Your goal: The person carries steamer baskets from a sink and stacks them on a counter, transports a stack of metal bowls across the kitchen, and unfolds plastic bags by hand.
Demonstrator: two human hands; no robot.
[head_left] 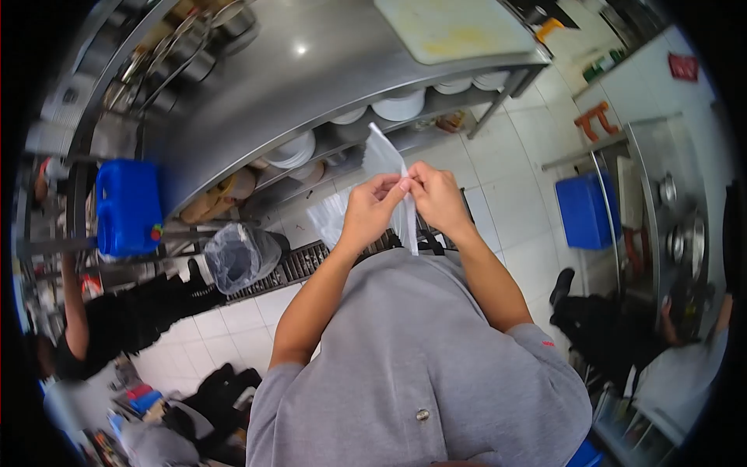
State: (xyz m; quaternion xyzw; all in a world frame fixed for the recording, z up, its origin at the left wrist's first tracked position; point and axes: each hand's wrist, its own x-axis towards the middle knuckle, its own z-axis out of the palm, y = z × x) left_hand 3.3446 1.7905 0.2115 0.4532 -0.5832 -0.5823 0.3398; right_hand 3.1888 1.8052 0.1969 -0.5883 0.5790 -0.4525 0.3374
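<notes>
A thin, see-through plastic bag (380,154) with a whitish folded edge hangs in front of my body, above the floor. My left hand (370,204) pinches that edge between thumb and fingers. Right beside it, my right hand (437,199) grips the same edge, and the two thumbs nearly touch. Part of the plastic spreads out to the left behind my left hand, and a narrow strip runs down toward my shirt. The fingers cover the exact spot where they hold it.
Ahead stands a steel table (303,74) bearing a stained cutting board (455,27), with white tubs (398,105) below. A lined bin (241,257), a floor drain (292,268) and a blue jerrycan (128,206) are left. A blue crate (587,210) sits right. Other people work on both sides.
</notes>
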